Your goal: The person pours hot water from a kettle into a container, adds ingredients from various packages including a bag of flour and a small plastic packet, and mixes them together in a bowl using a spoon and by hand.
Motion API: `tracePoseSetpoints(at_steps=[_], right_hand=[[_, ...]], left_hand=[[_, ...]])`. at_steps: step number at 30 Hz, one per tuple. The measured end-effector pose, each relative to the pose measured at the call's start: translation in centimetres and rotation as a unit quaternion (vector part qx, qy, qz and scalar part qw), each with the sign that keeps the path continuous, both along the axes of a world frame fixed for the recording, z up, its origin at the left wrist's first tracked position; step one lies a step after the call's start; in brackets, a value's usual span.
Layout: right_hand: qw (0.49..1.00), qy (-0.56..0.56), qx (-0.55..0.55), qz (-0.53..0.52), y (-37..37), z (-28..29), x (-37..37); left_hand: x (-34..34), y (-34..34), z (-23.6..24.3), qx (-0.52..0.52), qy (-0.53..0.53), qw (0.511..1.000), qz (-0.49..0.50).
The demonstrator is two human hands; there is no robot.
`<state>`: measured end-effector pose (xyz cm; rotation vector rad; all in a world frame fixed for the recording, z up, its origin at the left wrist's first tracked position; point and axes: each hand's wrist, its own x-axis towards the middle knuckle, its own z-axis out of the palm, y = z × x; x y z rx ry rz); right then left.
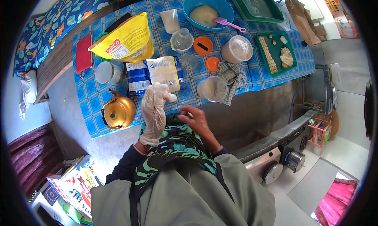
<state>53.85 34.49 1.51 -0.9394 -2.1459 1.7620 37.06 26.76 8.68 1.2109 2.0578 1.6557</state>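
My left hand, in a thin white glove, is raised before the table's near edge, just below the blue and white packets. Its fingers are mostly stretched, slightly bent at the tips, and I see nothing in them. To its right, my bare right hand hovers in front of the dark leaf-patterned apron. Loosely curled fingers stand apart from its thumb, with nothing visible between them. A golden kettle is left of the gloved hand. The clear plastic tub stands right of both hands.
Across the blue checked tablecloth are a yellow pouch, a blue basin with dough and a pink spatula, a tub of flour, a cloth, and a green tray with dough balls. A stove stands right.
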Motion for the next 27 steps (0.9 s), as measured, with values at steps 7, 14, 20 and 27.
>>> tracePoseSetpoints(at_steps=[7, 14, 20, 27], right_hand=[[0.921, -0.22, 0.299, -0.12, 3.7, 6.6, 2.2], [0.891, -0.217, 0.386, -0.097, 9.3, 4.7, 2.3], [0.895, -0.106, 0.434, -0.004, 14.1, 16.9, -3.3], [0.859, 0.029, 0.511, 0.017, 19.2, 21.0, -17.6]], left_hand=[[-1.1, -1.9, -5.2, -0.004, -0.186, 0.981, 0.055], [-1.7, -2.2, -1.7, 0.003, -0.195, 0.98, 0.047], [-1.6, -3.8, -1.9, -0.051, -0.179, 0.982, -0.018], [-0.5, -4.3, -6.3, -0.072, -0.165, 0.983, -0.026]])
